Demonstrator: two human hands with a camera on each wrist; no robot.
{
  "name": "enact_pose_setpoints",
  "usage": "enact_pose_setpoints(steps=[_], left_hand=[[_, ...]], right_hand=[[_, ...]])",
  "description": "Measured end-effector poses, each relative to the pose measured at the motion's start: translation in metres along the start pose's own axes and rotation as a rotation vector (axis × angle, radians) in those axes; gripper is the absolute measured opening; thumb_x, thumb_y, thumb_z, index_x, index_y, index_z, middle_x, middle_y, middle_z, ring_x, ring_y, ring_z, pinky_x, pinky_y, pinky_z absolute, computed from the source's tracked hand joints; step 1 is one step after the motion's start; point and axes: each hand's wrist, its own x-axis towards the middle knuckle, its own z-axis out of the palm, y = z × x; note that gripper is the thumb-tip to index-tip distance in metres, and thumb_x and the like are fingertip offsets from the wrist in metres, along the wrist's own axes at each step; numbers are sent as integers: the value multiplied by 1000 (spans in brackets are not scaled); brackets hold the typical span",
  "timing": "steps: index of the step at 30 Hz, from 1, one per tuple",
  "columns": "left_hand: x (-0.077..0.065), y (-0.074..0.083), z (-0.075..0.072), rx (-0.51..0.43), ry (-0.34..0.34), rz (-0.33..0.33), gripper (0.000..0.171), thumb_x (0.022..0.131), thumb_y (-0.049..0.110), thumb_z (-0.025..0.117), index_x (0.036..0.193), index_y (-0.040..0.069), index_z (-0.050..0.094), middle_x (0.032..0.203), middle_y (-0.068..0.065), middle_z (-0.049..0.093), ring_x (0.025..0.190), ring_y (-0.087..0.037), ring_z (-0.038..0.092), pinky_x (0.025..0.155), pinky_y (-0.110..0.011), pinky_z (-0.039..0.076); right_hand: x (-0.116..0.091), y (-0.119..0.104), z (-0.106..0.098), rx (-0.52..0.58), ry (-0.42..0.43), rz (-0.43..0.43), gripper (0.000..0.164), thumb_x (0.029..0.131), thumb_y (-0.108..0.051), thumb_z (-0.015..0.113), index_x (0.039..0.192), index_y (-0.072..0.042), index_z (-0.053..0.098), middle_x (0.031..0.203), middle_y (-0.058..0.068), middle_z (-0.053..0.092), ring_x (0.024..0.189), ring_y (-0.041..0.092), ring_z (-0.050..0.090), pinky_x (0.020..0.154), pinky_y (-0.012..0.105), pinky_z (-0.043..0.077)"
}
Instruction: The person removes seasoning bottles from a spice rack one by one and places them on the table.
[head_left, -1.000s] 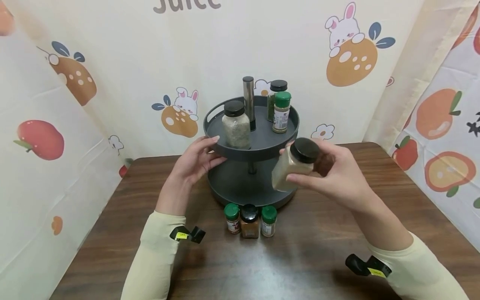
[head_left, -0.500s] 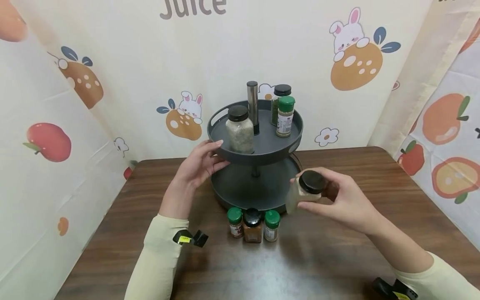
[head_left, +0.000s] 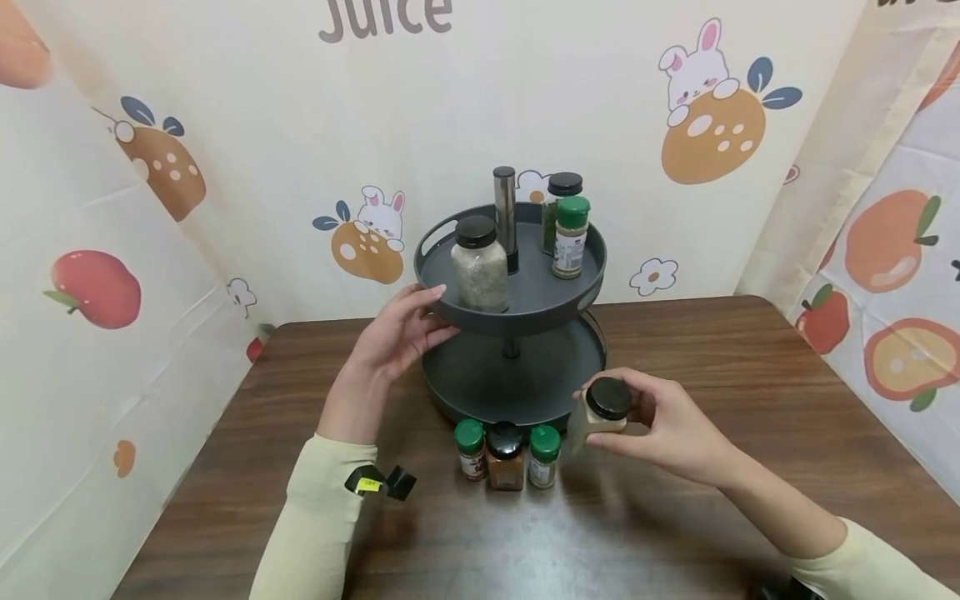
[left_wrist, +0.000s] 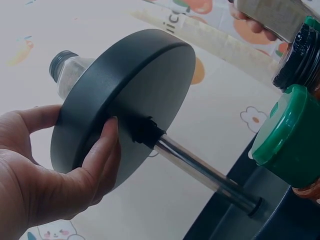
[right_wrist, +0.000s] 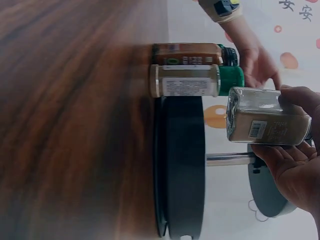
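My right hand (head_left: 667,429) holds a squarish clear spice jar (right_wrist: 270,125) of beige powder by its sides, black lid up. In the right wrist view the jar hangs above the table, beside a green-capped spice bottle (right_wrist: 187,82). My left hand (head_left: 397,333) grips the left rim of the dark grey upper tray (head_left: 540,315) of a two-tier rack, with fingers under it. On that tray stand a large black-lidded jar (head_left: 480,273) of pale contents, a green-capped bottle (head_left: 568,250) and a black-lidded jar of green flakes (head_left: 550,221). Below is the lower tray (head_left: 487,383).
In front of the rack stand a green-capped bottle (head_left: 471,457), a black-lidded spice jar (head_left: 506,468) and another green-capped bottle (head_left: 543,462), close together. A metal post (head_left: 505,204) rises through the upper tray. Printed curtains surround the wooden table (head_left: 300,400).
My right hand has lowered the beige spice jar from beside the upper tray to near the front bottles. My left hand stays on the upper rim. The head view has shifted slightly.
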Motion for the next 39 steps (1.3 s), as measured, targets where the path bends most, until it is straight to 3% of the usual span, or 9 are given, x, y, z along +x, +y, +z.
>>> enact_pose_setpoints(steps=[10,22,39], left_hand=[[-1,-1,0,2,-12,1,63,98,19,59,150,5,26,118,-13,56,102,-27,63,86,-34,59],[0,0,2,6,-15,6,63,98,19,59,150,4,27,114,-11,57,100,-25,64,85,-34,60],[2,-1,-2,-2,-15,10,63,98,18,59,149,0,26,111,-12,58,99,-25,65,84,-34,60]], right_hand=[[-8,19,7,-19,-18,62,50,77,-18,84,122,-13,62,114,2,70,91,23,69,72,31,62],[-6,32,13,-79,-65,157,54,74,-29,86,121,-17,62,110,-1,69,94,16,69,81,30,61],[-3,40,15,-175,-113,176,55,75,-37,85,120,-15,61,108,0,69,94,12,67,84,35,59]])
